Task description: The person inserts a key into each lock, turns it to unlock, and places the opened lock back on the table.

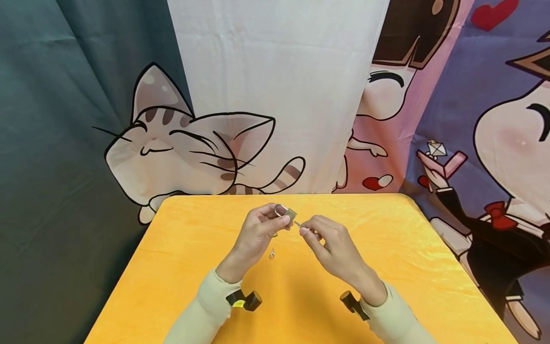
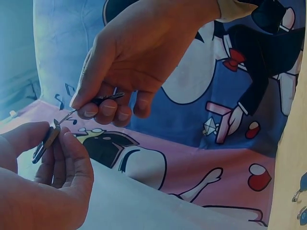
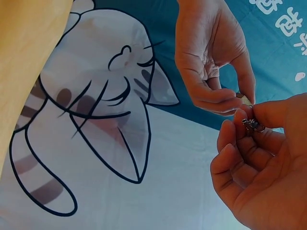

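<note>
Over the table, my left hand point(image 1: 256, 234) grips a brass padlock point(image 1: 291, 215) between thumb and fingers, its silver shackle pointing up and left. My right hand point(image 1: 333, 242) pinches a small key point(image 1: 297, 223), its blade pointing at the padlock's keyhole end. In the left wrist view the key point(image 2: 67, 118) meets the end of the padlock point(image 2: 52, 136); whether its tip is inside, I cannot tell. More metal, apparently a key ring point(image 3: 253, 125), hangs within the right hand's curled fingers in the right wrist view.
On the yellow-covered table point(image 1: 193, 258) lies a small key bunch point(image 1: 272, 253) below the hands. Behind the left hand a brass-coloured object point(image 1: 275, 234) is partly hidden. A cartoon-printed curtain point(image 1: 279, 71) stands behind the table's far edge.
</note>
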`<state>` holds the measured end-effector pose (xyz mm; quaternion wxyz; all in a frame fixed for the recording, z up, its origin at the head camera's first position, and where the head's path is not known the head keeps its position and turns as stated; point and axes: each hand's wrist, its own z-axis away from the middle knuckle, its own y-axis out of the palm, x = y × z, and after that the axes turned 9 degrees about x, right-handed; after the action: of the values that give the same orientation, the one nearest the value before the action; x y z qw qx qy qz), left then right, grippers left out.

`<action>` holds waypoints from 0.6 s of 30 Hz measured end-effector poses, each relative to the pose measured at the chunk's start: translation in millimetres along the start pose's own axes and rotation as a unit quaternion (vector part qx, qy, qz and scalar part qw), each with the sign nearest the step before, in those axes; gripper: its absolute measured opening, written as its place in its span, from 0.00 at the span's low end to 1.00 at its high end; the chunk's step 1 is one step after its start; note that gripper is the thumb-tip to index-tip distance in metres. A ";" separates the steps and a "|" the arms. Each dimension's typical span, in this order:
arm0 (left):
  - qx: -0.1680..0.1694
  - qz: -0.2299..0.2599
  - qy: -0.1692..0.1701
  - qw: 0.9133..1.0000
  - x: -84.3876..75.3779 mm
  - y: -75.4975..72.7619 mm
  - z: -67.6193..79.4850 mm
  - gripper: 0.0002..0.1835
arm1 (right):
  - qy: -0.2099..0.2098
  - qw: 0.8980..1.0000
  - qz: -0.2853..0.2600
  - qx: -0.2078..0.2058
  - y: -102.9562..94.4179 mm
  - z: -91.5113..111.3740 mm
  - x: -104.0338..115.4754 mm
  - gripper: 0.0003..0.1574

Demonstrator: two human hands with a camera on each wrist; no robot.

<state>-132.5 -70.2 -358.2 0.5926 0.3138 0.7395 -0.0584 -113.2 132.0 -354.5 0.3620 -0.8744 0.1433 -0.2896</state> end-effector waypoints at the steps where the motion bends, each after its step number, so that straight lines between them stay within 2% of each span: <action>1: 0.000 -0.001 0.000 1.000 0.3 0.3 0.2 0.03 | 0.002 1.000 0.001 0.001 -0.1 0.1 0.2 0.06; 8: 0.002 -0.020 0.005 1.000 3.0 2.4 1.6 0.03 | 0.012 1.000 0.003 0.006 -1.3 0.7 2.6 0.06; 14: -0.020 -0.078 0.007 0.997 3.1 5.7 3.6 0.07 | 0.006 1.000 0.006 0.004 -1.6 2.1 3.2 0.06; 18: -0.029 -0.090 0.007 0.995 3.2 8.2 5.0 0.10 | 0.003 1.000 0.006 0.001 -1.1 2.6 3.6 0.06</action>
<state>-124.3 -64.7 -360.2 0.5887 0.2287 0.7704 -0.0876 -108.7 132.5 -353.7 0.3639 -0.8725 0.1491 -0.2900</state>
